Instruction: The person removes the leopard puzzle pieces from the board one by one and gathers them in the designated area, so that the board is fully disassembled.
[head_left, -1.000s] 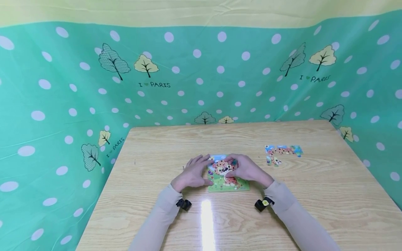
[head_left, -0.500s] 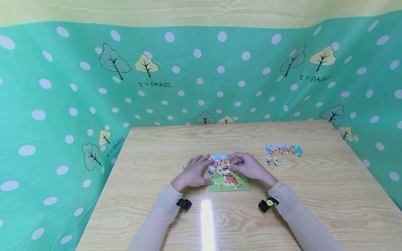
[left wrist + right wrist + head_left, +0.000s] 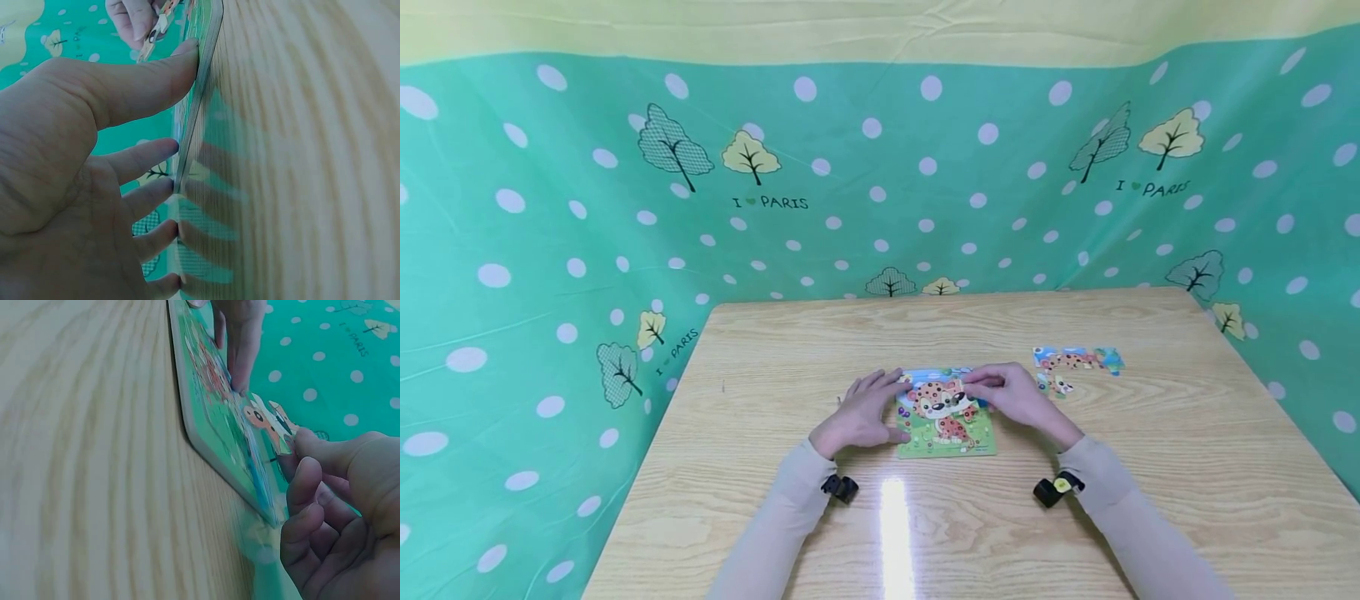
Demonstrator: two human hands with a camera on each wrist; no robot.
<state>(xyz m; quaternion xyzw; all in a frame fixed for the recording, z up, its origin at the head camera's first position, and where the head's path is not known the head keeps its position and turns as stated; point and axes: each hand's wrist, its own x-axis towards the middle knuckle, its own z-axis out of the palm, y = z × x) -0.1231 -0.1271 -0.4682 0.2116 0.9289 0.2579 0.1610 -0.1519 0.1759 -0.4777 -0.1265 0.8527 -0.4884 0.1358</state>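
Note:
A leopard picture puzzle board [image 3: 917, 446] lies flat at the middle of the table. My left hand [image 3: 867, 414] rests along its left side, fingers spread; in the left wrist view the thumb tip touches the board's edge. Between thumb and fingers, my right hand [image 3: 1017, 398] pinches a puzzle piece [image 3: 270, 422] printed with part of the leopard's face. In the right wrist view this piece is raised and tilted above the board. From the head, it overlaps the leopard's face on the board, and the right fingers hide the board's upper right corner.
Several puzzle pieces [image 3: 1071, 360] lie joined or close together at the right, forming the top of another leopard picture. The wooden table [image 3: 775, 358] meets a green dotted cloth [image 3: 880, 196] at the back and sides. A bright reflection crosses the near tabletop.
My right hand has moved right and slightly up with the puzzle piece, uncovering more of the leopard on the board. My left hand has stayed in place.

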